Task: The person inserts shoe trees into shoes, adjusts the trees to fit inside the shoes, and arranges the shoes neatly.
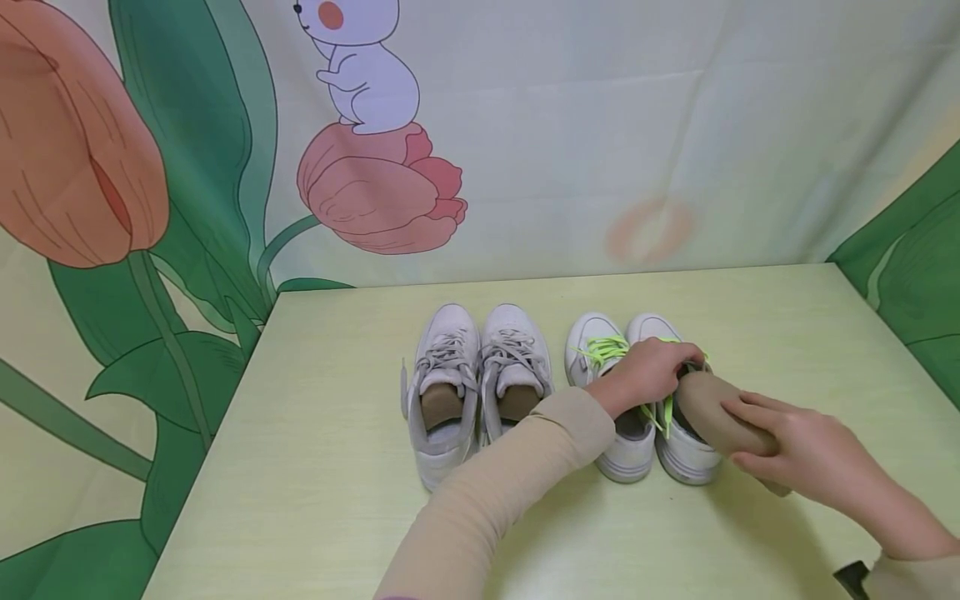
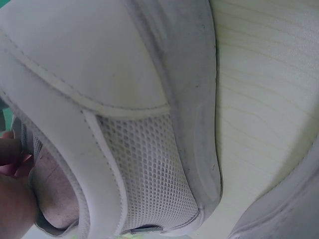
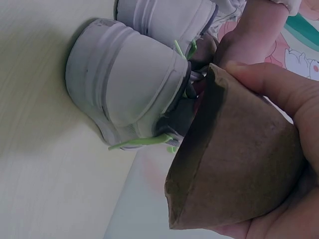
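Note:
In the head view, a brown shoe insert (image 1: 723, 412) is gripped by my right hand (image 1: 806, 450), thumb on one side and fingers on the other. Its front end reaches into the opening of the right white sneaker (image 1: 690, 458) with neon green laces. My left hand (image 1: 651, 371) grips that sneaker near its tongue; its fingertips are partly hidden. Beside it stands the matching left sneaker (image 1: 624, 461), under my left forearm, with brown showing inside. From the right wrist, the insert's cut rear end (image 3: 234, 154) shows a hollow underside. A sneaker's mesh side (image 2: 144, 159) fills the left wrist view.
A second pair of white sneakers (image 1: 435, 462), with grey laces, stands to the left; a brown insert (image 1: 441, 406) sits inside each. The pale wooden table (image 1: 300, 467) meets a printed cloth backdrop (image 1: 540, 167) at its far edge.

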`<state>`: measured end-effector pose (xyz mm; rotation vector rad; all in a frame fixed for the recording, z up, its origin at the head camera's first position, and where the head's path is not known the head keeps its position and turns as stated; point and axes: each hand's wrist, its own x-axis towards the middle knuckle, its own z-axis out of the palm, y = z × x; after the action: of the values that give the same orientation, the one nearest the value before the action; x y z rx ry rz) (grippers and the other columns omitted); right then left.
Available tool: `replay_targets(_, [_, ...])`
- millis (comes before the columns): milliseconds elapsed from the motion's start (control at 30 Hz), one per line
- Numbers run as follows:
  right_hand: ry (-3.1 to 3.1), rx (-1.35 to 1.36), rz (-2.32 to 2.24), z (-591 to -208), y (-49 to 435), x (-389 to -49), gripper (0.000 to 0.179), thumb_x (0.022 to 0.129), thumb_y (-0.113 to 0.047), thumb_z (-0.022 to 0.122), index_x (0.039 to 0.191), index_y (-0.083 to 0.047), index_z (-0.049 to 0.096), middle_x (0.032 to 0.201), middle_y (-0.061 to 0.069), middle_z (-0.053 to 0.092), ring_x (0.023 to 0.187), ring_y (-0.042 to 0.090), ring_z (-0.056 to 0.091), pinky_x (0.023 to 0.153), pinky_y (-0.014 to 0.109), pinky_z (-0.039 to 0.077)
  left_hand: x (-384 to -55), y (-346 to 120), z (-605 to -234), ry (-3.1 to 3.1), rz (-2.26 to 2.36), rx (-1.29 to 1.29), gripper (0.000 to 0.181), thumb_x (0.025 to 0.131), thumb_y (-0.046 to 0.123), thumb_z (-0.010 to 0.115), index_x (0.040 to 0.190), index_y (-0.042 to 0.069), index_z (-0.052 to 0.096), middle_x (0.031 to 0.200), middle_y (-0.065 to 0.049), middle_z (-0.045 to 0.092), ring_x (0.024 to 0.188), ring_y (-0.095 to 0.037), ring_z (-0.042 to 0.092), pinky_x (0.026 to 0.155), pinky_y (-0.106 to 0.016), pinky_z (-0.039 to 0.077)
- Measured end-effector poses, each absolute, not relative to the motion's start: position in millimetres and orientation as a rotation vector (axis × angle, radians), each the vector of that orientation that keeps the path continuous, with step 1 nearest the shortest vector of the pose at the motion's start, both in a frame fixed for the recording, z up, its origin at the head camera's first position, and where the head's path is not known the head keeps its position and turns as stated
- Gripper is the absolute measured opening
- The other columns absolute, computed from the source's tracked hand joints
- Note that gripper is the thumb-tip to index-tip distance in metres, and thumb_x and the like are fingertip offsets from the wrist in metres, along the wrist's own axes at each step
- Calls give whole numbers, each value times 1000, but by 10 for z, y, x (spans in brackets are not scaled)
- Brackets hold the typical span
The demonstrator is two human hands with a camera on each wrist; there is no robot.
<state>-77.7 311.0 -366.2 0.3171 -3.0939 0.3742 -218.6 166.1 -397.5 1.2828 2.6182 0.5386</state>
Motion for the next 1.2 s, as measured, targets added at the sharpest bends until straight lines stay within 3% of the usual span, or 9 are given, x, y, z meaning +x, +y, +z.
replay_targets(700, [-3097, 284, 461, -3746, 3015, -888, 62, 72, -33, 69, 124, -4, 50, 123, 22, 51, 104, 41, 52, 72, 50, 44, -2178, 1643, -3963, 2637, 500, 1320, 39, 86, 5, 48, 119, 25, 53, 113, 13, 59, 99, -3, 55, 82, -11, 40])
replay_targets(1200, [-3152, 120, 354, -3677, 2823, -895, 58, 73, -30, 65, 122, -2, 50, 119, 24, 52, 93, 43, 56, 56, 47, 44, -2187, 1651, -3986, 2646, 448, 1368, 39, 86, 6, 48, 119, 25, 53, 114, 12, 59, 101, -4, 55, 83, -12, 39])
